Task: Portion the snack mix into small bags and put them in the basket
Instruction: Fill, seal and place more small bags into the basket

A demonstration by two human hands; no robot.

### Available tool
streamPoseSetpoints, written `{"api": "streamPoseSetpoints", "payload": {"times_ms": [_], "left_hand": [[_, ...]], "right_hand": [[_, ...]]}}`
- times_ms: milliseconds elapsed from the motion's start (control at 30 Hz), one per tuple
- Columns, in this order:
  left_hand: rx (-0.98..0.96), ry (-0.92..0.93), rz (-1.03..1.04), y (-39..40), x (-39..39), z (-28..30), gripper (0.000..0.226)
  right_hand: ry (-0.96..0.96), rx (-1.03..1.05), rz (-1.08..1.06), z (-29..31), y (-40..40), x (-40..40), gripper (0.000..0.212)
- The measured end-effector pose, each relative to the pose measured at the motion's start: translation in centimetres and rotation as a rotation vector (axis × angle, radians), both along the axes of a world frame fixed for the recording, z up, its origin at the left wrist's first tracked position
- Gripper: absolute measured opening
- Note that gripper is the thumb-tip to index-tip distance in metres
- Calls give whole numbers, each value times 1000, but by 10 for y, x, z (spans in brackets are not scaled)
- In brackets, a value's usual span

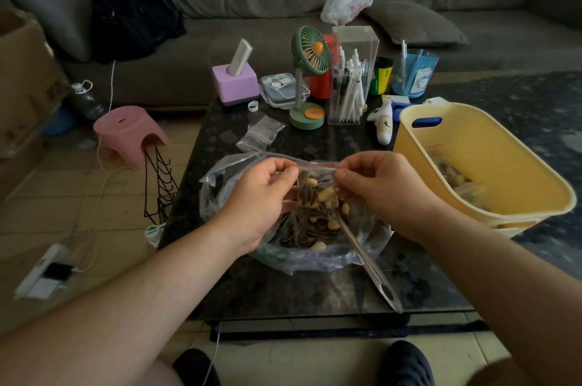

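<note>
Shoes: two dark shoes [406, 365] at the near edge, on the tiled floor.
Spoon: a metal spoon [371, 266] lies with its handle toward the near right and its bowl end buried in the snack mix [302, 228].
Large bag: a clear open bag [283, 256] on the dark surface [283, 291] holds the loose mix of striped seeds and pale nuts.
Small bag: a small zip bag [318, 193], partly filled with mix, is held up just above the large bag, between the two hands.
Left hand: the left hand [261, 200] has its fingers closed in a pinch on the left end of the small bag's top strip.
Right hand: the right hand [381, 190] has its fingers pinched on the right end of the same strip.
Basket: a yellow basket [504, 212] sits at the right of the surface, with filled bags [456, 179] lying inside.
Spare bags: empty zip bags [261, 133] lie further back, near the green fan [310, 70].
</note>
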State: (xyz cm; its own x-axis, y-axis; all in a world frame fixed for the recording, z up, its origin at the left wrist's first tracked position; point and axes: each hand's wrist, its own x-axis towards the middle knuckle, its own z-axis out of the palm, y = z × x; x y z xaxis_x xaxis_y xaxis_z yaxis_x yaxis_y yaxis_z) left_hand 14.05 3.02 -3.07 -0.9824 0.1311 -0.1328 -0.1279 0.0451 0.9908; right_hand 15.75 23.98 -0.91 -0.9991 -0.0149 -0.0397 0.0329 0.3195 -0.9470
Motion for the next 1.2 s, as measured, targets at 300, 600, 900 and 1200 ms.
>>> {"api": "streamPoseSetpoints", "payload": {"times_ms": [300,600,900,1200], "left_hand": [[-132,54,57,1,-1,-5,17],[-73,28,102,6,1,-5,16],[96,-30,-9,7,3,-1,11],[69,35,-38,6,3,-5,10]], "right_hand": [[93,125,-16,-3,-4,-2,9],[65,45,22,-3,-8,-1,5],[82,64,16,-4,-13,-1,14],[33,5,66,-3,-10,-1,5]]}}
